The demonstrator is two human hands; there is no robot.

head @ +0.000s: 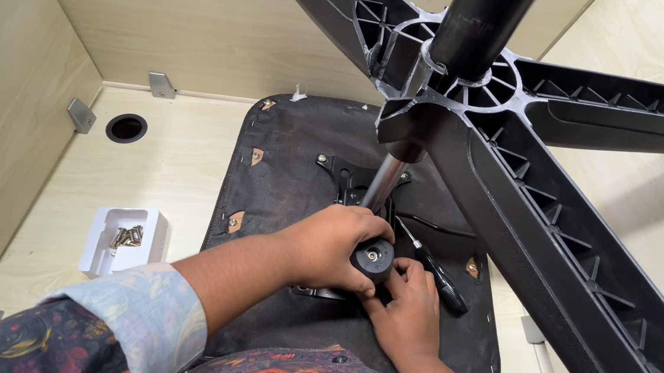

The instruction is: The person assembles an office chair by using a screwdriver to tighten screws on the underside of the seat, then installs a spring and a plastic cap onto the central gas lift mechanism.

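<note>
An office chair lies upside down, with the black underside of its seat facing up. Its chrome gas column rises to the black five-arm base close to the camera. My left hand is curled over the metal mechanism plate at the column's foot, its thumb against a round black knob. From below, my right hand holds its fingertips on the same knob. A black-handled screwdriver lies on the seat just right of those fingers.
A small white tray holding several metal screws sits on the light wood desk at left. Wood partition walls stand at left and behind, with metal brackets and a round cable hole. The base's arms overhang the right side.
</note>
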